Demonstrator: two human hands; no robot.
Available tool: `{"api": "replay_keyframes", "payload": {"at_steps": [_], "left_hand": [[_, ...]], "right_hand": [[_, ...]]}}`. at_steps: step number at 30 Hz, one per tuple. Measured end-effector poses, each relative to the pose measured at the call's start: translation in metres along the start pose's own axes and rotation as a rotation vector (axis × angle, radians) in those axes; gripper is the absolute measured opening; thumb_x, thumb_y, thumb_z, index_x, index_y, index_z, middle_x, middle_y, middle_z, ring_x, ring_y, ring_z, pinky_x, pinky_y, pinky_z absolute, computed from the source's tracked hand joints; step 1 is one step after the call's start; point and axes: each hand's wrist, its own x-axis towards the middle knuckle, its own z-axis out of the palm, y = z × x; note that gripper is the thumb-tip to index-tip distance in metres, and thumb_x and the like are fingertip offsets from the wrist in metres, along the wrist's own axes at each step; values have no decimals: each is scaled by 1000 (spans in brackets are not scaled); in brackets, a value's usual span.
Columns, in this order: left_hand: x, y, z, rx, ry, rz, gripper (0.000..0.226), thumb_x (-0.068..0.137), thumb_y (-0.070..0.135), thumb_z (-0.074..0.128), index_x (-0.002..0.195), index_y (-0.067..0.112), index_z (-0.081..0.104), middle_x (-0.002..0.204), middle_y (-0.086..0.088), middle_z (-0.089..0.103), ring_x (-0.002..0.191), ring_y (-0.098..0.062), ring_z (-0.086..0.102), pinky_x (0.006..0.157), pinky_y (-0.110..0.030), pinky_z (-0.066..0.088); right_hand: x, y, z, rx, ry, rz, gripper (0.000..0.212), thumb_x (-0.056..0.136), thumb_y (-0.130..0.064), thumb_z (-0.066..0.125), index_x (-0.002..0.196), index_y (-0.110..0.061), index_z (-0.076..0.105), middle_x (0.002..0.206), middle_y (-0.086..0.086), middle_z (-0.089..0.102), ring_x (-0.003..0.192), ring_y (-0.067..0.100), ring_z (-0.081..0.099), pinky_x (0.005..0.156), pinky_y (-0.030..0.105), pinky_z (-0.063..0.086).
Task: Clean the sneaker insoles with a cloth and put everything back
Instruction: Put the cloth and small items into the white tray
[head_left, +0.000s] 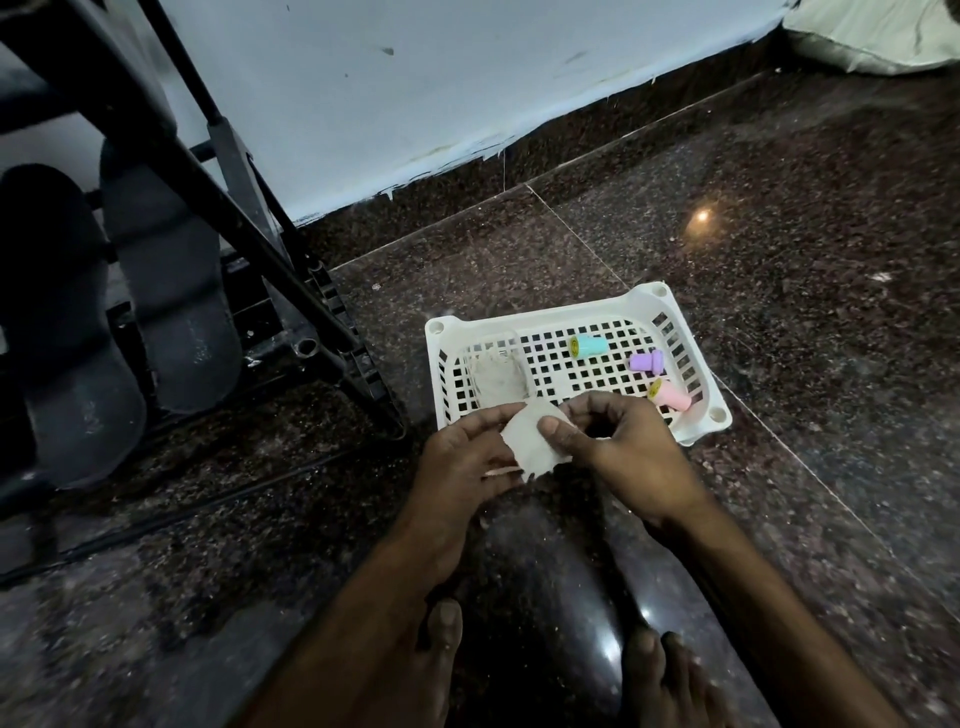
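Note:
Both my hands hold a small white cloth (530, 439) just in front of a white plastic basket (571, 317) on the dark granite floor. My left hand (467, 457) supports the cloth from below and the left. My right hand (613, 441) pinches its right edge with the thumb on top. A second greyish cloth (498, 379) lies in the basket's left part. Two dark insoles (171, 291) (57, 338) stand leaning on a black rack at the far left, away from both hands.
In the basket lie three small plastic stamps: teal (589, 346), purple (647, 361) and pink (670, 397). The black shoe rack (291, 291) has slanted bars beside the basket. A white wall runs behind. My bare feet (441, 639) are at the bottom edge.

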Motion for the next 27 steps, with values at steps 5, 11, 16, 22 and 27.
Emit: {"api": "replay_keyframes", "payload": {"at_steps": [5, 11, 16, 22, 27], "left_hand": [[7, 13, -10, 33, -10, 12, 23, 95, 14, 58, 114, 12, 71, 113, -16, 70, 92, -27, 67, 78, -40, 61], [19, 29, -9, 323, 108, 210, 22, 90, 2, 68, 109, 13, 66, 86, -5, 67, 64, -14, 66, 44, -27, 51], [60, 41, -9, 682, 232, 428, 23, 86, 6, 73, 103, 18, 63, 85, -2, 70, 68, -14, 66, 58, -29, 53], [85, 48, -11, 1242, 211, 590, 23, 85, 18, 73, 104, 28, 63, 92, 9, 71, 90, -17, 67, 79, -36, 51], [89, 43, -13, 1393, 195, 691, 19, 86, 21, 71, 102, 27, 62, 90, 10, 69, 98, -18, 62, 77, -38, 50]], "right_hand": [[8, -12, 2, -32, 1, -1, 19, 81, -25, 80, 81, -12, 67, 72, 15, 70, 61, 25, 65, 65, 44, 55], [15, -20, 8, -11, -50, 37, 12, 84, -17, 77, 89, -12, 67, 63, 5, 65, 52, 16, 62, 58, 32, 53], [40, -27, 17, -170, 76, -31, 19, 87, -18, 72, 96, -21, 55, 75, 7, 72, 55, 21, 68, 61, 40, 59], [48, -27, 40, -727, 116, -255, 4, 90, -27, 62, 91, -25, 59, 85, 1, 71, 80, 25, 67, 69, 35, 52], [39, -26, 47, -1116, 117, -412, 23, 96, -19, 51, 118, -17, 59, 112, 4, 55, 107, 24, 52, 66, 31, 37]]}}
